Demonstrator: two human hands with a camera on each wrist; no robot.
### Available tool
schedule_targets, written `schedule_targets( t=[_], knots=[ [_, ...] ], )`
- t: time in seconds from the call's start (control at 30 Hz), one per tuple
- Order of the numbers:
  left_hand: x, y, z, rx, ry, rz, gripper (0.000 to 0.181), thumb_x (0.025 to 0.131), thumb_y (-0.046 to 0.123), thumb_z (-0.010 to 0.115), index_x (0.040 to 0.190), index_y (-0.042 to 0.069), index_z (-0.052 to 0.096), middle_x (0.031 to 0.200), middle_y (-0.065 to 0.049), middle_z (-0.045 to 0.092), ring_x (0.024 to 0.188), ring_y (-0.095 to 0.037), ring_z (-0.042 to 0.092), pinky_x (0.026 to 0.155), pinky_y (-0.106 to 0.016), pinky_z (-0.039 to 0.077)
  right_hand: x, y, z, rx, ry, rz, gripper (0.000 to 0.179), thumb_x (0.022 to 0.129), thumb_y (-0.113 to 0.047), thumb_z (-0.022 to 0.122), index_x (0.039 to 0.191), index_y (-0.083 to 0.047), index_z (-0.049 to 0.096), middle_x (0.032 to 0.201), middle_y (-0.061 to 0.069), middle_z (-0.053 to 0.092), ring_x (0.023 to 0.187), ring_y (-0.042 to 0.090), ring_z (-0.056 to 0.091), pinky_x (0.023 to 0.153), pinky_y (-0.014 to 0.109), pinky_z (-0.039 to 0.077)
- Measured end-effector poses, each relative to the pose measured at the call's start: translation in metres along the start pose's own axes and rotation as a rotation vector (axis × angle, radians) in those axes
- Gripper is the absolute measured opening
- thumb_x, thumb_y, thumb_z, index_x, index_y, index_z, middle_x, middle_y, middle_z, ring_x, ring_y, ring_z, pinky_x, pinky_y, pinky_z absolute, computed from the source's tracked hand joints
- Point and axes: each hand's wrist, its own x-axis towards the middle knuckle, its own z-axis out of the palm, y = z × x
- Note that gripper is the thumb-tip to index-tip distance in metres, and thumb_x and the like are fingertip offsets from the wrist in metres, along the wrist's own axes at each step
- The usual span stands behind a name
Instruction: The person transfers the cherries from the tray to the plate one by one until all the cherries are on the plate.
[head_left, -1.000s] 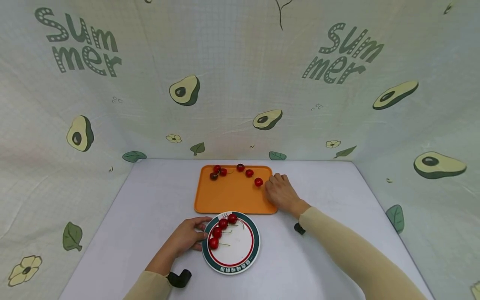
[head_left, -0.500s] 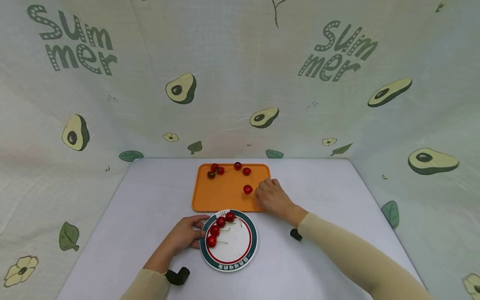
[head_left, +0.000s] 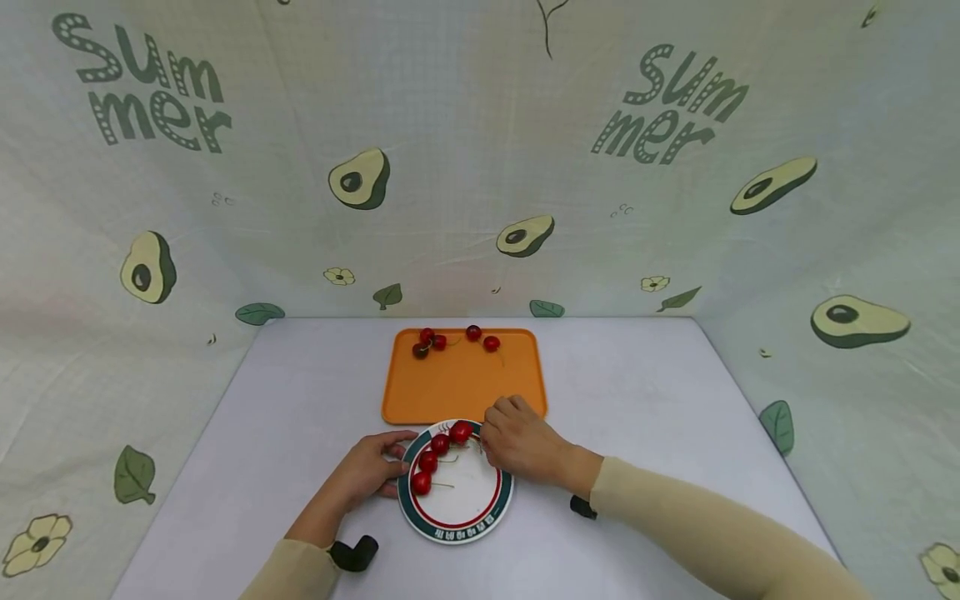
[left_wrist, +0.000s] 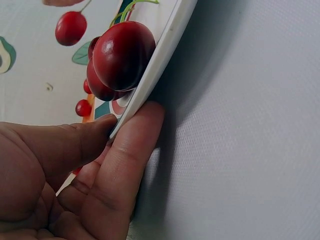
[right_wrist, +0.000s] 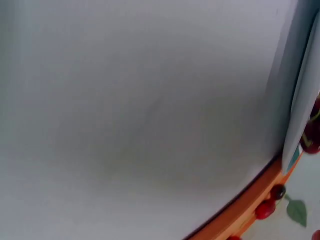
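Note:
A white plate [head_left: 465, 492] with a green and red rim lies on the table, several red cherries [head_left: 422, 482] along its left side. At its left edge my left hand [head_left: 367, 468] pinches the rim, thumb above and fingers beneath, as the left wrist view shows with the plate edge [left_wrist: 160, 65]. Over the plate's far right rim is my right hand [head_left: 522, 442], fingers bent. In the left wrist view a cherry [left_wrist: 71, 28] hangs by its stem from that hand's fingertips. The right wrist view does not show the right hand.
An orange tray [head_left: 457, 396] lies just beyond the plate, with several cherries [head_left: 491, 343] near its far edge. The white table [head_left: 315, 392] meets a printed cloth backdrop [head_left: 450, 167] behind the tray.
My right hand has moved from the tray's right side toward me and left, over the plate, carrying a cherry off the tray. The left hand has stayed on the plate rim.

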Motion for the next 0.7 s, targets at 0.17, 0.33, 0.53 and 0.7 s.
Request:
schedule_targets(
  t=[0.17, 0.33, 0.53, 0.7],
  knots=[
    [-0.001, 0.000, 0.000, 0.005, 0.001, 0.009, 0.055, 0.093, -0.002, 0.074, 0.144, 0.013, 0.064, 0.110, -0.013, 0.062, 0.072, -0.021, 0.067, 0.064, -0.033, 0.064, 0.000, -0.015, -0.002, -0.015, -0.026, -0.089, 0.015, 0.102, -0.033, 0.064, 0.098, -0.020, 0.069, 0.092, -0.005, 0.060, 0.093, 0.018, 0.050, 0.086, 0.032, 0.044],
    [0.000, 0.000, 0.000, 0.000, -0.002, 0.012, 0.053, 0.093, -0.003, 0.073, 0.144, 0.013, 0.064, 0.110, -0.013, 0.062, 0.072, -0.021, 0.067, 0.064, -0.033, 0.064, -0.003, -0.022, 0.001, -0.004, -0.023, -0.176, 0.011, 0.102, -0.028, 0.062, 0.096, -0.021, 0.068, 0.092, -0.006, 0.060, 0.094, 0.017, 0.051, 0.086, 0.031, 0.043],
    [0.002, -0.002, 0.000, -0.012, -0.009, 0.010, 0.052, 0.094, -0.004, 0.071, 0.143, 0.013, 0.065, 0.111, -0.013, 0.061, 0.073, -0.021, 0.068, 0.064, -0.034, 0.065, -0.003, -0.026, 0.007, -0.035, -0.058, -0.233, 0.014, 0.103, -0.026, 0.057, 0.093, -0.020, 0.066, 0.093, -0.006, 0.060, 0.093, 0.016, 0.051, 0.087, 0.031, 0.042],
    [0.002, 0.000, -0.001, -0.008, -0.009, -0.003, 0.053, 0.094, -0.004, 0.071, 0.143, 0.013, 0.064, 0.112, -0.013, 0.062, 0.072, -0.021, 0.068, 0.063, -0.034, 0.065, 0.000, -0.026, 0.008, -0.071, -0.073, -0.237, 0.016, 0.104, -0.027, 0.056, 0.095, -0.020, 0.066, 0.093, -0.006, 0.059, 0.092, 0.016, 0.050, 0.086, 0.031, 0.041]
  ],
)
